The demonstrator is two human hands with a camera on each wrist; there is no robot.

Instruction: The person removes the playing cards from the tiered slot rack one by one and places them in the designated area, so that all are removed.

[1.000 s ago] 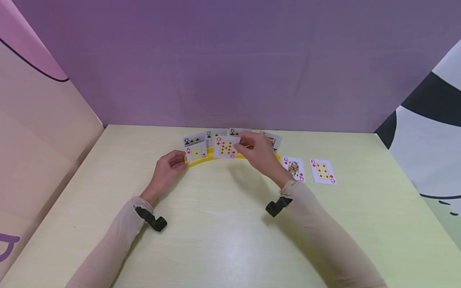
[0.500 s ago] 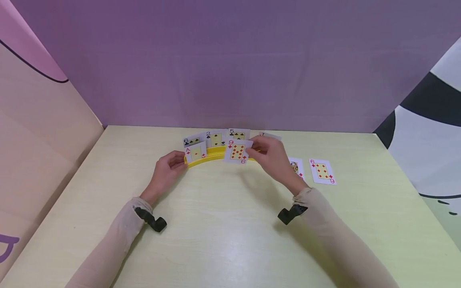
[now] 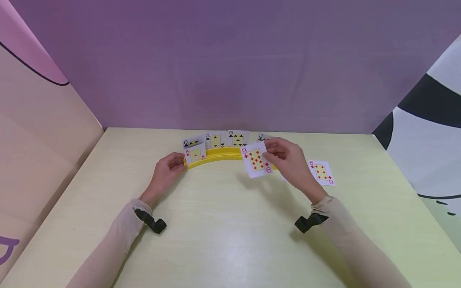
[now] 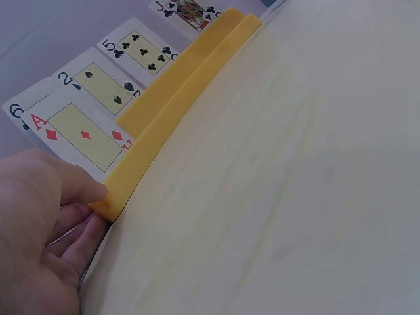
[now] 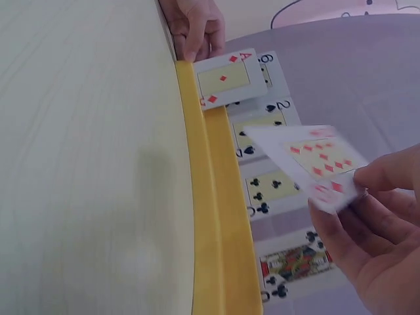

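Observation:
A curved yellow card holder (image 3: 219, 154) stands on the pale table (image 3: 223, 232). My left hand (image 3: 177, 163) grips its left end, thumb on the front lip (image 4: 108, 193). In the holder stand an ace of diamonds (image 3: 195, 154), a club card (image 3: 191, 142), a two of spades (image 3: 215, 140), a five of clubs (image 3: 237, 139) and a jack of clubs (image 3: 264, 137). My right hand (image 3: 271, 155) pinches a nine of diamonds (image 3: 256, 162) by its right edge, held tilted in the air in front of the holder's right part (image 5: 216, 197).
A diamond card (image 3: 321, 173) lies face up on the table right of my right hand. Another card there is almost hidden behind that hand. A purple wall stands just behind the holder, with a beige panel at the left.
My right hand has carried the nine of diamonds from above the holder's middle to the right and a little lower. The left hand and the holder have stayed put.

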